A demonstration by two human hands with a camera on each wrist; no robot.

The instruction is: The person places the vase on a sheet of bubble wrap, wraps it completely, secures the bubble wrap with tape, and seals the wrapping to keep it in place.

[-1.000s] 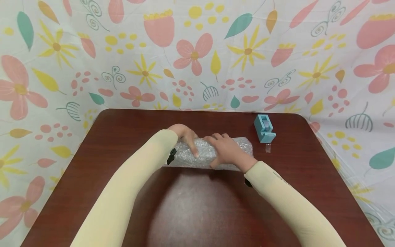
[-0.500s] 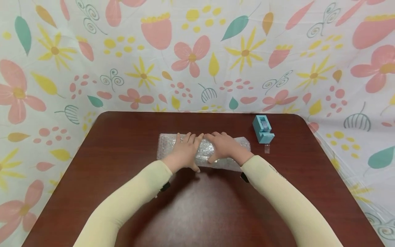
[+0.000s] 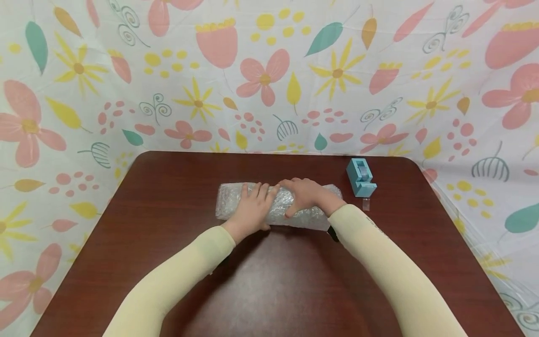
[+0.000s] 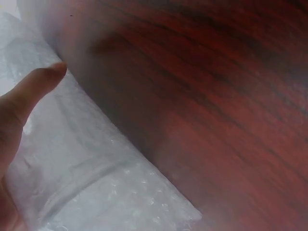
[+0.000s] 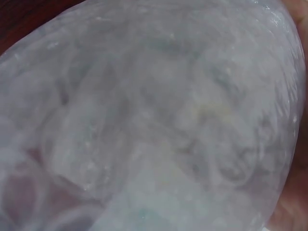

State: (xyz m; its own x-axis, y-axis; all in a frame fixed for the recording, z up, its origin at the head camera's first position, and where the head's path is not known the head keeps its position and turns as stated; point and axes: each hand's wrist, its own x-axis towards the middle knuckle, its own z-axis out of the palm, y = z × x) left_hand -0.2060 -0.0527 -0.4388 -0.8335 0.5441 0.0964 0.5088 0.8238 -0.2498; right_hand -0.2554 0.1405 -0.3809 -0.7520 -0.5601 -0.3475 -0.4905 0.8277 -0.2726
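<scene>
A long bundle of clear bubble wrap [image 3: 230, 199] lies crosswise on the table in the head view. My left hand [image 3: 251, 208] rests on its left half, fingers fairly straight and spread over the top, thumb by the near edge. In the left wrist view that thumb [image 4: 41, 84] lies along the bubble wrap [image 4: 106, 178]. My right hand [image 3: 306, 195] grips the right half, with fingers bent over the far side and thumb on the near face. Close up in the right wrist view, the bubble wrap [image 5: 159, 106] is blurred; whatever it encloses cannot be made out.
A light blue tape dispenser [image 3: 361, 178] stands at the back right of the dark brown table [image 3: 168, 196], with a short strip of clear tape [image 3: 366, 204] hanging at its front. Behind the table hangs a flower-printed cloth [image 3: 261, 117].
My left hand has come from the bundle's far side round to lie over its top from the near side. The right hand has stayed on the right half. The bundle has hardly shifted.
</scene>
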